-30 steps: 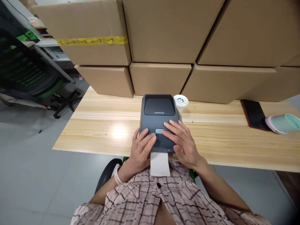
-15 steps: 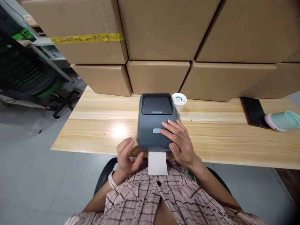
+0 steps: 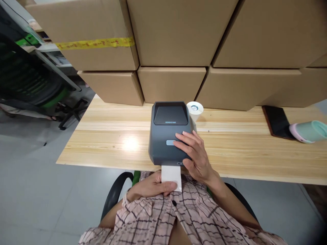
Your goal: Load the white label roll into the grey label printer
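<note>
A dark grey label printer [image 3: 163, 151] sits at the front edge of the wooden table. From its front slot hangs a white label strip [image 3: 170, 174] over the edge. My left hand [image 3: 153, 185] pinches the strip's lower part, thumb on top and the fingers hidden beneath. My right hand [image 3: 196, 156] lies over the printer's right side with its fingers spread, the tips near the light blue button [image 3: 170, 143]. Just behind the printer's right rear corner is a white paper roll [image 3: 195, 108], partly hidden.
Stacked cardboard boxes [image 3: 172, 83] line the back of the wooden table [image 3: 107, 136]. On the right lie a dark phone [image 3: 277, 120] and a green and pink cup [image 3: 309, 131]. A black office chair [image 3: 30, 71] stands on the floor at the left.
My left hand has moved right and down from beside the printer's lower left corner and has taken hold of the white label strip. My right hand stays on the printer.
</note>
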A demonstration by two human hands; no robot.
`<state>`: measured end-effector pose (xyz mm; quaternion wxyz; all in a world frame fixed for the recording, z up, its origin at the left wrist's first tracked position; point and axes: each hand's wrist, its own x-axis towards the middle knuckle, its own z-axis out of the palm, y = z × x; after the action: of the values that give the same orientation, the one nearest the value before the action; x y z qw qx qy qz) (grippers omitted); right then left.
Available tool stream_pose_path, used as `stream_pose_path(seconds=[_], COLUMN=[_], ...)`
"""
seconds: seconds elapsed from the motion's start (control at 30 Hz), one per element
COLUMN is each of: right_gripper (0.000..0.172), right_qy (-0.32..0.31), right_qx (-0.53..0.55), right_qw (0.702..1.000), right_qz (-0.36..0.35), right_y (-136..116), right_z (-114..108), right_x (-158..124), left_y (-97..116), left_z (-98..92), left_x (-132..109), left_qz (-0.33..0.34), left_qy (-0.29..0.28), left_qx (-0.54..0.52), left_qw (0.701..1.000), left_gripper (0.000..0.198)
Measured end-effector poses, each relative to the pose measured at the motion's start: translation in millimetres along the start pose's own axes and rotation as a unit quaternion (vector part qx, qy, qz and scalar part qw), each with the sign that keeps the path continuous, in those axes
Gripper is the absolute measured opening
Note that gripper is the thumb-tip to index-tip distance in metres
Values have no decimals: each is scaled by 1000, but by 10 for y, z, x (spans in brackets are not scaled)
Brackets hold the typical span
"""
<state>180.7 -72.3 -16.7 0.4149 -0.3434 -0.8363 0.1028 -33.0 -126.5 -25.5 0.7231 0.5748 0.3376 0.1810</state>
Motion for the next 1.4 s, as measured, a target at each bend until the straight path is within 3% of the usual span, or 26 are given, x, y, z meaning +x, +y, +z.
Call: stream_pose_path(seconds=[0.13,0.3,0.33,0.4,0.47,0.5,0.53,0.57,0.67,0.8,0.97,1.03,1.17,1.23,1.4], right_gripper=[47,24,21,20,27,35,44,54,73,78,82,80,79,78,85], right_qy=[-18,-65,-71,-83,-88,-79,-67,-49,-1,13,38,47,71,68,51], right_qx=[-66,-153,-152,-131,-98,-80,-62,-44,-4,-9,-84,-113,-149,-144,-181], right_qw=[998,986,986,988,991,994,996,997,997,999,995,992,985,987,982], right_qz=[15,-4,-12,-12,2,12,24,38,81,48,-22,-29,-52,-27,14], right_y=[-102,-190,-181,-141,-91,-68,-51,-40,-49,-77,73,182,405,473,485], right_z=[-80,-188,-193,-183,-152,-134,-118,-107,-130,-265,-406,-443,-505,-537,-615], right_x=[81,275,296,290,211,149,79,7,-148,-50,467,709,1175,1382,1708], left_y=[-146,-2,39,85,78,59,35,9,-35,63,328,391,404,386,356], left_z=[-49,-195,-227,-271,-276,-266,-251,-233,-203,-334,-698,-828,-1014,-1073,-1138], left_x=[1,-171,-217,-284,-295,-278,-250,-215,-104,31,256,368,594,677,740], left_qz=[-14,0,8,52,121,152,177,196,216,224,168,143,134,142,167], left_qy=[29,36,76,238,435,504,538,541,480,485,395,371,355,342,319], left_qx=[3,20,24,38,71,101,136,171,223,162,91,89,110,108,101], left_qw=[999,999,997,969,889,844,813,800,821,829,899,913,919,922,927], left_gripper=[56,50,52,57,53,44,33,30,61,55,62,70,92,100,104])
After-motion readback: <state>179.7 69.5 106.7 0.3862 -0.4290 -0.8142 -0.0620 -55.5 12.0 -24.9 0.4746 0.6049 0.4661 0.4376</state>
